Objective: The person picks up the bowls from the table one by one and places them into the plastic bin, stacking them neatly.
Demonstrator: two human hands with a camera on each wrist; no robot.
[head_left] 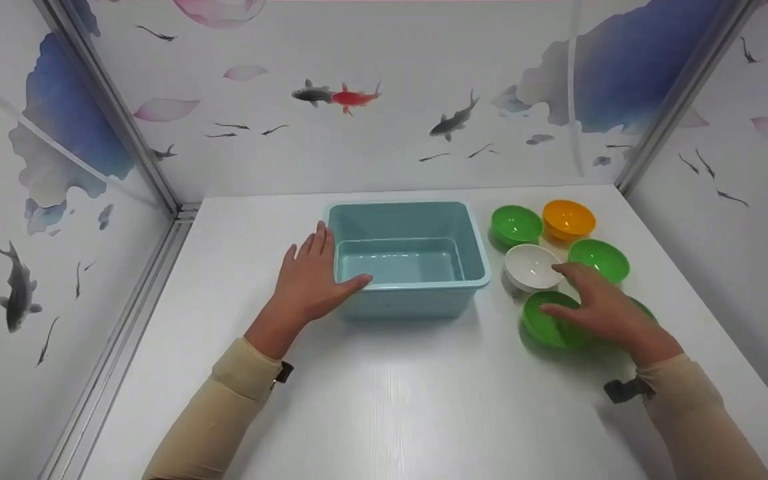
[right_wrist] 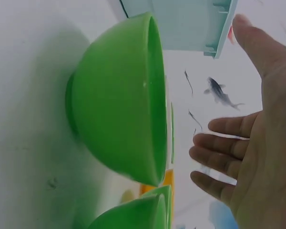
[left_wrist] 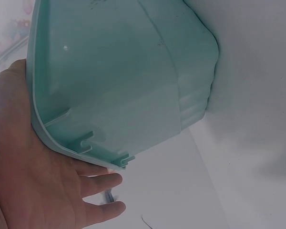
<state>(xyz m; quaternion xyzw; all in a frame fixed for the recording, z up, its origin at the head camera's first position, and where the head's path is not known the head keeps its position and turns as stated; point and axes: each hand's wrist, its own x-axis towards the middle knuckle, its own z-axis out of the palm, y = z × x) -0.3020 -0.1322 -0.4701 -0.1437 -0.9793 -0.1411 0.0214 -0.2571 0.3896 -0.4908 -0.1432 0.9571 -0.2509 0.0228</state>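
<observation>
A light blue-green plastic basin (head_left: 404, 301) stands on the white table. My left hand (head_left: 305, 283) lies at its left front corner, fingers extended along the side and thumb over the front rim; in the left wrist view the palm is against the rim (left_wrist: 34, 102). To the right, my right hand (head_left: 601, 307) hovers over the bowls, thumb and fingers spread, holding nothing. Beneath it sits a green bowl (head_left: 547, 330), seen upright in the right wrist view (right_wrist: 114, 95). Another green bowl (head_left: 642, 309) is mostly hidden behind the hand. A white bowl (head_left: 527, 267) stands just beyond the fingertips.
Farther back are a green bowl (head_left: 516, 225), an orange bowl (head_left: 569, 219) and one more green bowl (head_left: 601, 260), close together right of the basin. White panels (head_left: 384, 153) printed with fish and petals enclose the table (head_left: 384, 400) at the back and sides.
</observation>
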